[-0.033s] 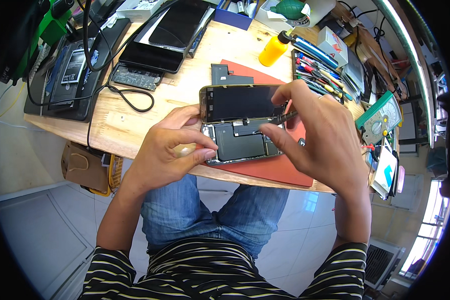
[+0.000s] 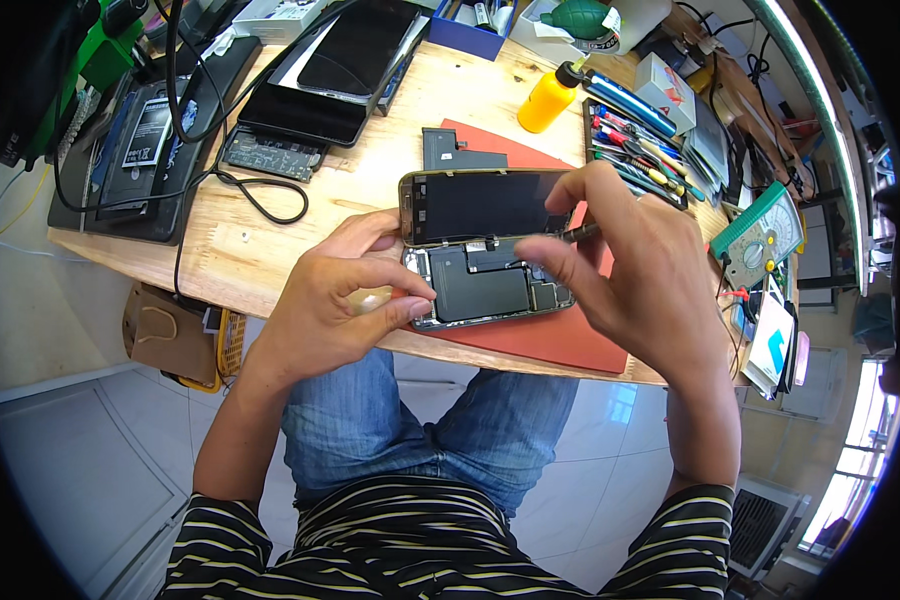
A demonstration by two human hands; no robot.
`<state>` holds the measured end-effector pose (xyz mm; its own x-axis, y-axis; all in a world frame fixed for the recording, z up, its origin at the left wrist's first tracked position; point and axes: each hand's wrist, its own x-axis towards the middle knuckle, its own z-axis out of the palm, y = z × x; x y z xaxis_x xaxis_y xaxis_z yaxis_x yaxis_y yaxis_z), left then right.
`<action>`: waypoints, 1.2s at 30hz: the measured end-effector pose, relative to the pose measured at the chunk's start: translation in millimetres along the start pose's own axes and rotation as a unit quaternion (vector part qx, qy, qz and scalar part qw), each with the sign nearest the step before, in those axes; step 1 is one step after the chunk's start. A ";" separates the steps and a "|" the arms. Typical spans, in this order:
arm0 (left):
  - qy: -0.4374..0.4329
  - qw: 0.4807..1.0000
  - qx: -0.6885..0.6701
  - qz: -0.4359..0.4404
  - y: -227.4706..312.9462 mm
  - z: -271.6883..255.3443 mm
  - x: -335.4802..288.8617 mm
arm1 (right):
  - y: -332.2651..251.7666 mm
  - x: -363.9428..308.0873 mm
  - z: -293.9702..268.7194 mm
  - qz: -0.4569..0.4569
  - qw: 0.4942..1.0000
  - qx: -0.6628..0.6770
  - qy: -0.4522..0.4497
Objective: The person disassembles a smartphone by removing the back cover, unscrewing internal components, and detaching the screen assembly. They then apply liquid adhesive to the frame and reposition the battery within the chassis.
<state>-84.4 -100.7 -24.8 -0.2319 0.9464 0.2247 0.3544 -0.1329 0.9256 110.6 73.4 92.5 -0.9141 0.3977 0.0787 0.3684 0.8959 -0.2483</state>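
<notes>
An opened phone (image 2: 482,294) lies across the orange-red mat, its dark inside facing up. Its screen (image 2: 480,208) is folded back along the far side, propped at an angle. My left hand (image 2: 335,300) grips the phone's left end, thumb and forefinger at the near corner and other fingers behind the screen's edge. Over the phone's right half, my right hand (image 2: 635,280) is closed on a slim dark tool (image 2: 582,232); its thin tip points down at the phone's inside. The fingers hide much of this tool, so its exact kind is unclear.
Beyond the screen lies a loose dark phone battery (image 2: 460,152) on the mat (image 2: 530,150). A yellow bottle (image 2: 548,100) and a tray of pens and hand tools (image 2: 635,150) stand far right. Phones (image 2: 305,115), a black cable (image 2: 265,215) and a green meter (image 2: 765,235) surround the workspace.
My right hand has shifted slightly, and more of the phone's near right corner shows beneath it. The left hand and the phone hold their place.
</notes>
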 end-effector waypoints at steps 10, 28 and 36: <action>0.010 1.000 0.006 0.015 -0.7 1.6 1.3 | 7.4 -2.7 1.1 -0.068 0.995 0.040 0.062; -0.009 1.000 0.013 0.000 0.3 -0.4 -0.6 | -16.7 0.6 14.3 -0.113 0.975 0.187 0.050; -0.008 1.000 0.021 -0.003 1.1 0.5 -0.1 | 14.3 -5.4 -1.0 -0.058 0.988 0.094 0.106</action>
<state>-83.6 -100.8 -23.9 -0.2197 0.9518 0.2141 0.3905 -0.1153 0.9134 121.0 84.3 89.5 -0.8849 0.3440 0.3139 0.2063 0.8938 -0.3981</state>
